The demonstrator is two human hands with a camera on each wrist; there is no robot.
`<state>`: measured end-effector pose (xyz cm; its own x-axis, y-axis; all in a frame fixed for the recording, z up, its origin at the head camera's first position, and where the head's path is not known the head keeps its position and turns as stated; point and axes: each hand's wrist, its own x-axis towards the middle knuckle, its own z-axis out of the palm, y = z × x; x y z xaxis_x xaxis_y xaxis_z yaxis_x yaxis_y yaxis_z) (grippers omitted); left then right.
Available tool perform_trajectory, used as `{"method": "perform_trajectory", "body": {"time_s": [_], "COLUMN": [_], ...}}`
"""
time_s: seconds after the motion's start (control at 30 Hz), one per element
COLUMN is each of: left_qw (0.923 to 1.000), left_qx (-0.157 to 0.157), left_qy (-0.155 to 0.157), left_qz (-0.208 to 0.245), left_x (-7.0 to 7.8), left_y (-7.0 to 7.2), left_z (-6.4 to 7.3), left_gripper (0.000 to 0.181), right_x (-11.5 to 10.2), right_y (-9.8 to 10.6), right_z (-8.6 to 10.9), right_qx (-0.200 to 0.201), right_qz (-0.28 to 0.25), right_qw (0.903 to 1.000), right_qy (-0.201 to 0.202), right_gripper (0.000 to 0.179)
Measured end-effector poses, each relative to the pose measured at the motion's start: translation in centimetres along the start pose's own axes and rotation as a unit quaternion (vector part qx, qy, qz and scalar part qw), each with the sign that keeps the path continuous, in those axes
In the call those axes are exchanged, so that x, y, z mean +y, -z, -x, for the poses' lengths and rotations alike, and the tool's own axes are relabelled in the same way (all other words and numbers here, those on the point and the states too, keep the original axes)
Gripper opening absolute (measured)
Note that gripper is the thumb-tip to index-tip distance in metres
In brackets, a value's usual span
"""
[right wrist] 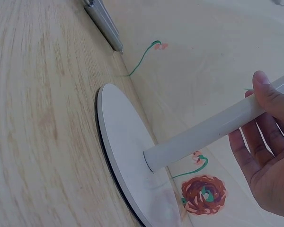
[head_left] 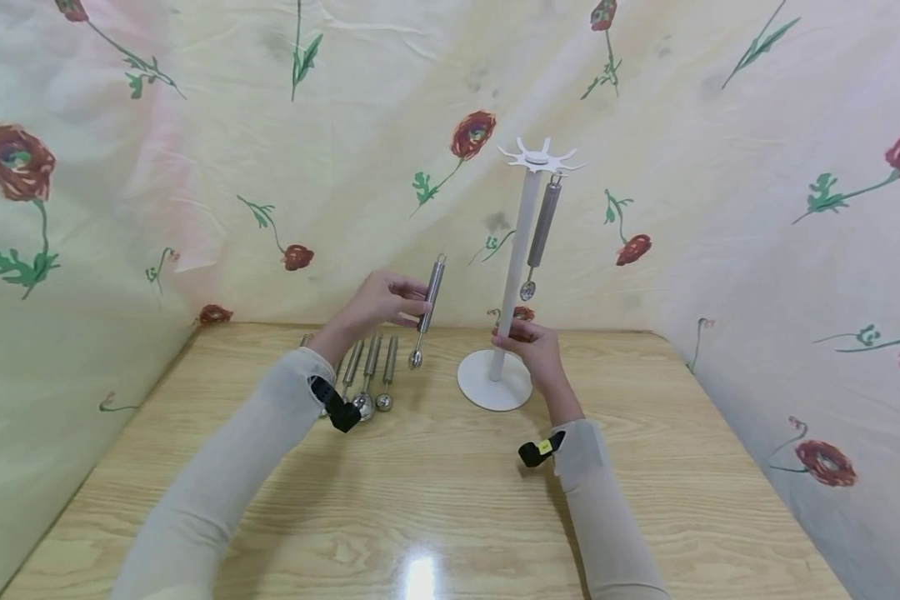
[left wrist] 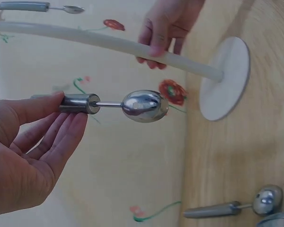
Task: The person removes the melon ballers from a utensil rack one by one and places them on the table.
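In the head view my left hand (head_left: 387, 298) pinches a steel melon baller (head_left: 432, 293) by its cylindrical handle, loop end up and bowl down, above the table. The left wrist view shows the thumb and fingertips on the handle and its shiny oval bowl (left wrist: 144, 106) beyond them. My right hand (head_left: 537, 353) grips the lower pole of a white stand (head_left: 522, 250), thumb on one side and fingers on the other. At the stand's top, a ring of hooks (head_left: 540, 157) carries another steel scoop (head_left: 545, 223), which hangs by its loop.
Several more steel scoops (head_left: 372, 367) lie side by side on the wooden table (head_left: 420, 483), left of the stand's round base (head_left: 477, 383) and partly behind my left wrist. A flower-patterned cloth (head_left: 375, 167) rises at the table's back edge and along both sides.
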<state>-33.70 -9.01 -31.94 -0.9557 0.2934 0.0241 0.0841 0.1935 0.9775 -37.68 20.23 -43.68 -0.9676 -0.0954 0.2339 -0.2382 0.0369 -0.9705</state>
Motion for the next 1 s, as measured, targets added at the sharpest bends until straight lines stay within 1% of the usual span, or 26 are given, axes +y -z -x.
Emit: {"method": "perform_trajectory", "body": {"time_s": [0.13,0.27,0.53,0.73,0.8,1.0], "left_qw": [0.9999,0.9995,0.9993,0.9987,0.9983,0.9965], "left_qx": [0.002,0.010,0.012,0.012,0.013,0.028], "left_qy": [0.016,0.030,0.035,0.040,0.049,0.075], "left_qz": [-0.001,0.002,-0.009,-0.030,-0.027,-0.024], "left_x": [-1.7,-3.4,-6.4,-7.7,-8.1,-9.3], "left_y": [0.1,0.2,0.4,0.4,0.3,0.2], "left_z": [-0.2,-0.4,-1.0,-1.1,-1.1,-1.0], "left_gripper": [0.035,0.034,0.033,0.030,0.030,0.039], "right_x": [0.0,0.1,0.2,0.1,0.1,0.0], "right_y": [0.0,0.0,0.0,0.0,0.0,0.0], "right_z": [0.0,0.0,0.0,0.0,0.0,0.1], "right_qx": [0.000,0.000,0.002,0.006,0.007,0.007], "right_qz": [0.001,0.001,0.001,0.009,0.008,0.003], "right_qw": [1.0000,1.0000,1.0000,0.9999,0.9999,1.0000], "right_qy": [-0.001,-0.003,-0.006,-0.006,-0.005,-0.005], "right_gripper": [0.042,0.042,0.041,0.040,0.040,0.041]}}
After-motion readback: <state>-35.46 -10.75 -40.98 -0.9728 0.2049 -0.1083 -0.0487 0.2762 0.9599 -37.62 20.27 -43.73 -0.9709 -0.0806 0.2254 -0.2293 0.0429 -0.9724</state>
